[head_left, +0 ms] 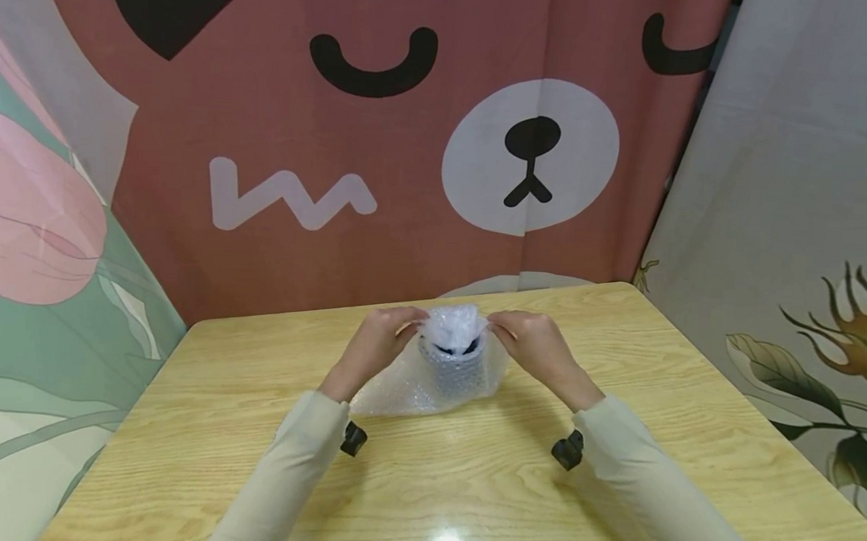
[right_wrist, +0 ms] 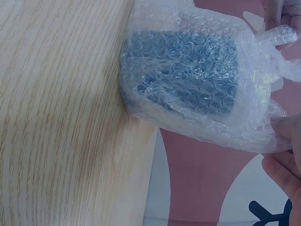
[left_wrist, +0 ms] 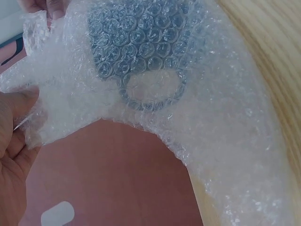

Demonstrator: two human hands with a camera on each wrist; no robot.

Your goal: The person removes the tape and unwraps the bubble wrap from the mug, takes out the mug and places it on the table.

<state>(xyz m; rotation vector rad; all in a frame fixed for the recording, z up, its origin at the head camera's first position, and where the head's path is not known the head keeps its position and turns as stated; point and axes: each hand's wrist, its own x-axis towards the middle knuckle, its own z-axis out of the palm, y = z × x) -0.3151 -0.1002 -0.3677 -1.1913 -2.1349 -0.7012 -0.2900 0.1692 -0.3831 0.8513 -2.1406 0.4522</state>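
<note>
A dark blue-grey mug (head_left: 461, 375) stands upright on the table inside a sheet of clear bubble wrap (head_left: 399, 386). In the left wrist view the handle (left_wrist: 153, 104) of the mug shows through the bubbles. My left hand (head_left: 377, 341) pinches the upper edge of the wrap on the left of the rim. On the other side, my right hand (head_left: 542, 352) pinches the wrap's upper edge between thumb and fingers. Part of the dark rim shows beneath the gathered plastic. Loose wrap spreads out to the left of the mug on the tabletop.
The light wooden table (head_left: 237, 447) runs back to a curtain (head_left: 333, 242) with a bear face. Patterned cloth (head_left: 792, 221) hangs at the right, and more at the left. Small black cameras (head_left: 568, 450) sit at both wrists.
</note>
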